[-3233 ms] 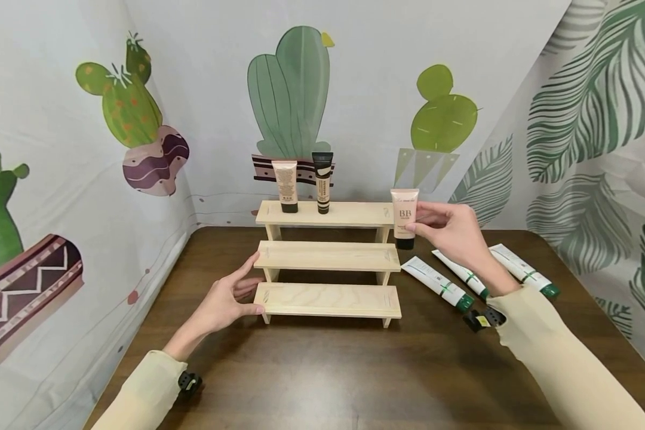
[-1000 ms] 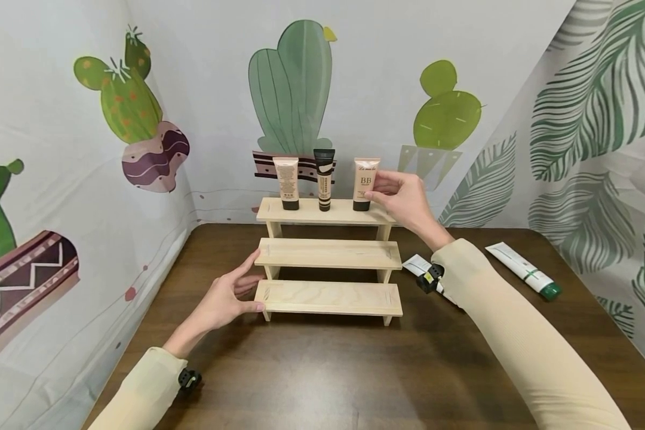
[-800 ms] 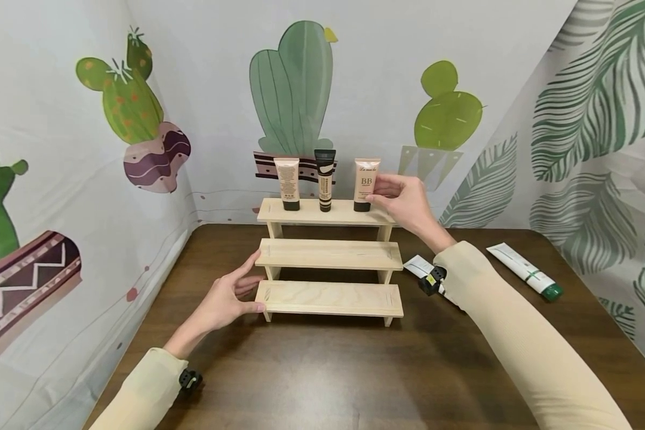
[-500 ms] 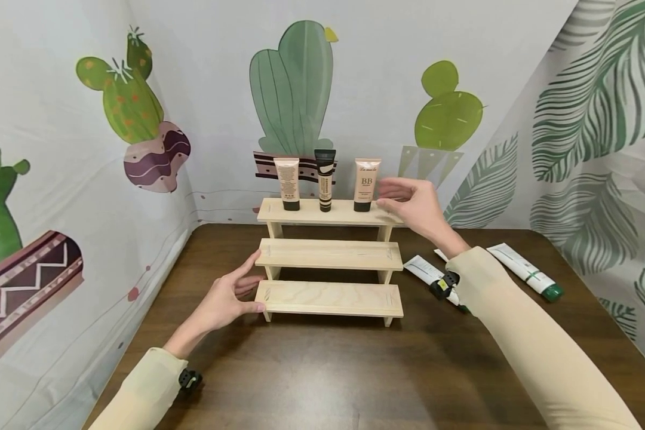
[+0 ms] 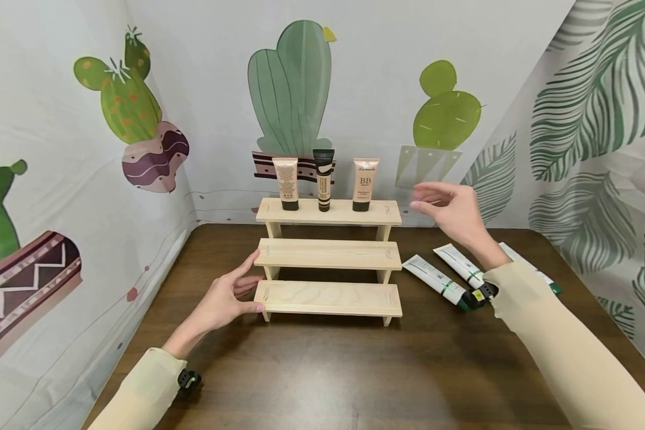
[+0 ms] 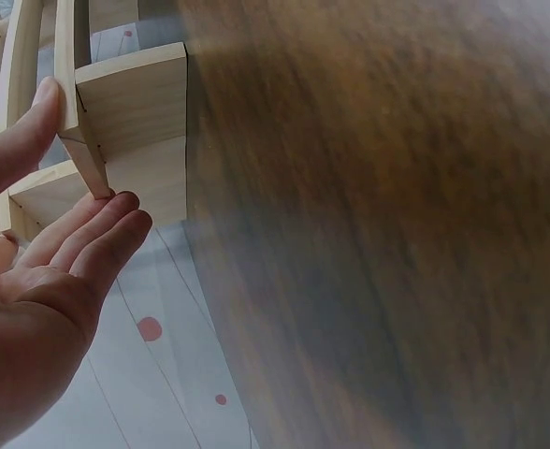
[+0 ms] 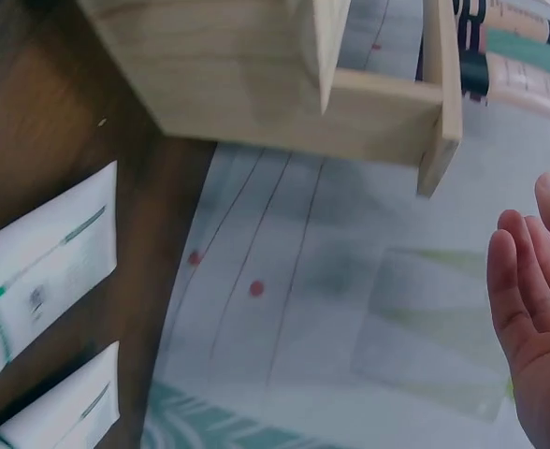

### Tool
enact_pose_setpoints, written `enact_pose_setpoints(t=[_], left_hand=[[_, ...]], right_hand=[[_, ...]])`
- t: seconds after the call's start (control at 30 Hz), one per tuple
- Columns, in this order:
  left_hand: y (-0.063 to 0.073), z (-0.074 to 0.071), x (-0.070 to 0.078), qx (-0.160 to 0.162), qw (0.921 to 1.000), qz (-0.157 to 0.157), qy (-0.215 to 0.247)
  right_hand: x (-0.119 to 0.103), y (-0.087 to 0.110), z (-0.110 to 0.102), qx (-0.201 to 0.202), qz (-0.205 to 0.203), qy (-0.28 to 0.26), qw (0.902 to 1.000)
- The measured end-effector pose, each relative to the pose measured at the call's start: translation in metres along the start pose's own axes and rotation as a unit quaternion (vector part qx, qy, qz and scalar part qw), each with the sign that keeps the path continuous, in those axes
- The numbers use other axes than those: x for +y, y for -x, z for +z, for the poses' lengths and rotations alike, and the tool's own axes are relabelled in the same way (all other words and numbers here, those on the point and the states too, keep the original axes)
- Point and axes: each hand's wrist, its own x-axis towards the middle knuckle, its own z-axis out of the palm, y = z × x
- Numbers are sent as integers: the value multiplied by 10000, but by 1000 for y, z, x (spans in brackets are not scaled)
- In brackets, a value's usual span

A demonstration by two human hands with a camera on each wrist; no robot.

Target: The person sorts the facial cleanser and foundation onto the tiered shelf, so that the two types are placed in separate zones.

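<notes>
A three-tier wooden display stand (image 5: 328, 254) is on the table. My left hand (image 5: 220, 301) grips its left end, thumb (image 6: 34, 131) at the lowest tier's edge and fingers against the side. Upright on the top tier are a beige tube (image 5: 286, 182), a slim black and beige tube (image 5: 323, 185) and a pale pink BB cream tube (image 5: 365, 185), each with a black cap down. My right hand (image 5: 451, 212) is in the air to the right of the top tier, fingers loosely bent, holding nothing. In the right wrist view it is apart from the stand.
Right of the stand, white tubes with green caps lie on the brown table (image 5: 322, 370): one closest to the stand (image 5: 434, 279), one behind it (image 5: 458, 263), and another partly behind the right sleeve (image 5: 524, 260). A cactus-print cloth (image 5: 371, 77) hangs behind.
My right hand brought the BB cream tube left onto the top tier, let it go upright there, and moved back right. My left hand has stayed at the stand.
</notes>
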Motion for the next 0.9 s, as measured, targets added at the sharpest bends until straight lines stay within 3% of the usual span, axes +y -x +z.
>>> enact_pose_setpoints(t=[0.17, 0.37, 0.6, 0.73, 0.9], left_hand=[[0, 0, -2, -3, 10000, 4, -6], [0, 0, -3, -1, 10000, -10, -16], [0, 0, -2, 5, 10000, -9, 37], [0, 0, -2, -11, 10000, -28, 20], [0, 1, -2, 8, 10000, -26, -9]], right_hand=[[16, 13, -13, 187, 191, 349, 9990], [39, 32, -23, 15, 296, 905, 9955], [63, 50, -28, -669, 173, 1285, 9893], [74, 59, -31, -1197, 160, 1569, 9802], [88, 68, -34, -1894, 437, 1656, 9668]])
